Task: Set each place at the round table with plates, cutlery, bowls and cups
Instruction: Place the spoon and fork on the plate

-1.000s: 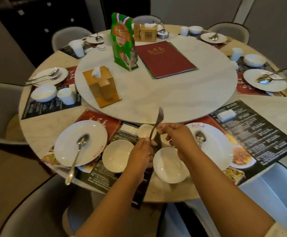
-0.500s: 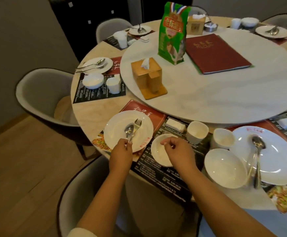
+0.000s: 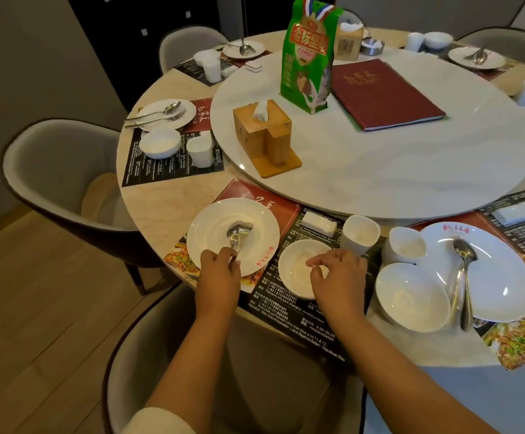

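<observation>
A white plate lies on the near placemat with a spoon and a fork side by side on it. My left hand rests on the plate's near rim, fingers closed around the fork's handle. A small white bowl sits just right of the plate; my right hand hovers over its right side with fingers loosely apart, holding nothing. A white cup stands behind the bowl. Further right are a second cup, a larger bowl and a plate with a spoon.
A large white turntable fills the table's middle, carrying a wooden tissue box, a green bag and a red menu. Set places ring the table. Grey chairs stand at the left and directly below me.
My left hand carried the fork from in front of me down onto the left plate beside its spoon. My right hand moved over the small bowl. My view swung left.
</observation>
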The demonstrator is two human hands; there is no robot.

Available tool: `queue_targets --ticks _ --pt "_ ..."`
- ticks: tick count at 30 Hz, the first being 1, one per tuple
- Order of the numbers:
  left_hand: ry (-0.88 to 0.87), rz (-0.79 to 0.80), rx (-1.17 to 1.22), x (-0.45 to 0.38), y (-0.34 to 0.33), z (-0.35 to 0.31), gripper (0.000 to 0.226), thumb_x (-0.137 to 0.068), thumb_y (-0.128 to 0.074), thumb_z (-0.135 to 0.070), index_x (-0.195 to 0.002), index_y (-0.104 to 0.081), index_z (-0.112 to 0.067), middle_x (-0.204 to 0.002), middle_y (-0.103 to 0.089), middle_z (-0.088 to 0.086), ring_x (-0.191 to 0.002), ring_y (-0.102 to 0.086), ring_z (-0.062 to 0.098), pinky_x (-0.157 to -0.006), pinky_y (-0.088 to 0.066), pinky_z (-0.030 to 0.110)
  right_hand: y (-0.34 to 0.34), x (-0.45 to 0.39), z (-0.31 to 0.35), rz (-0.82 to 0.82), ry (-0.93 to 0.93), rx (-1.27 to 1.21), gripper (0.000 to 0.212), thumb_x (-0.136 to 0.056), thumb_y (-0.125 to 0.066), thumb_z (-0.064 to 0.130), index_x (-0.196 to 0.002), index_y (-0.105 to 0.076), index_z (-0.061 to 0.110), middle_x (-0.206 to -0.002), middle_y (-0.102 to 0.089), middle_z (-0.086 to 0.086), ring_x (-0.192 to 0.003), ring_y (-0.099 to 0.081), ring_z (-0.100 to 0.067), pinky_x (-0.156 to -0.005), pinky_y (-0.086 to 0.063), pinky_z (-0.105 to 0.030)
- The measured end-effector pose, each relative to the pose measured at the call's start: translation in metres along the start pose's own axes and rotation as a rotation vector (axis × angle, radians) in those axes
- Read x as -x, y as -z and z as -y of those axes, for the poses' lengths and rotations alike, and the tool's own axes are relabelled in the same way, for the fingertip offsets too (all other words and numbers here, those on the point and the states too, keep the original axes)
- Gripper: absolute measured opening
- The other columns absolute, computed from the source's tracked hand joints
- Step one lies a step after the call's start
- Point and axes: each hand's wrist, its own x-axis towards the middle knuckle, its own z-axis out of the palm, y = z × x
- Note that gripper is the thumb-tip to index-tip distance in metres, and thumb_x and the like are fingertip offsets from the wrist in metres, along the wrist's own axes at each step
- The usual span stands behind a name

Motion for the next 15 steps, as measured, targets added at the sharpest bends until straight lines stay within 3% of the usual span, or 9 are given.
queue_targets --ticks 3,9,15 --pt "-0.04 0.01 -0.067 -0.002 0.0 0.0 0.027 -0.098 -0.051 -0.019 -0.124 -0.057 -0.013 -0.121 -0.046 0.009 -0.098 -0.056 0.024 -0.077 -0.049 0.031 0.0 0.001 -0.005 -0.008 -0.037 0.018 0.018 -0.09 -0.062 0.02 -0.102 -0.074 0.027 -0.135 -0.049 0.0 -0.13 -0.034 -0.022 -0.107 -0.035 -0.037" --pt "-0.144 0.003 -0.196 -0.005 -0.004 0.006 0.032 -0.096 -0.053 -0.012 -0.128 -0.056 -0.011 -0.113 -0.051 0.011 -0.098 -0.055 0.023 -0.077 -0.053 0.033 0.002 0.001 -0.012 0.049 -0.12 -0.166 0.031 -0.089 -0.057 -0.006 -0.099 -0.072 0.019 -0.143 -0.041 -0.002 -0.136 -0.036 -0.025 -0.108 -0.039 -0.034" --pt "-0.172 0.016 -0.237 -0.009 -0.006 0.012 0.032 -0.094 -0.052 -0.01 -0.126 -0.057 -0.008 -0.112 -0.051 0.013 -0.1 -0.052 0.026 -0.077 -0.055 0.04 0.004 0.0 -0.019 0.051 -0.134 -0.185 0.03 -0.091 -0.054 -0.005 -0.103 -0.072 0.016 -0.14 -0.045 -0.003 -0.134 -0.039 -0.023 -0.108 -0.038 -0.031"
